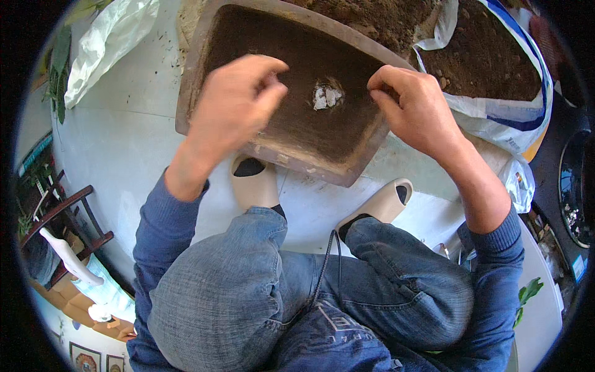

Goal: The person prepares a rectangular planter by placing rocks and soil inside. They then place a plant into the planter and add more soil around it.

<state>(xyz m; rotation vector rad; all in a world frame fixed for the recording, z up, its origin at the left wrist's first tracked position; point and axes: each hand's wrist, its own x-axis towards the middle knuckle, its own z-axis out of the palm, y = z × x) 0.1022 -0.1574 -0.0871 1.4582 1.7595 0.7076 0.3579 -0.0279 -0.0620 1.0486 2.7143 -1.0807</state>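
Note:
A brown rectangular planter trough [320,169] stands on the floor before me, its inner walls stained with soil. White broken pieces [327,96] lie in a small cluster on its bottom. Above the trough's left part is my left hand [237,100], blurred, with thumb and forefinger a little apart and nothing visible between them. My right hand [416,107] hovers over the right rim, its fingertips drawn close together. Whether it pinches something small cannot be seen.
An open plastic sack of dark soil [483,56] sits at the upper right, beside more loose soil [367,18]. A crumpled white plastic bag [111,42] lies upper left. My feet in beige slides [255,186] are close to the trough. A clear plastic bag [518,183] is at right.

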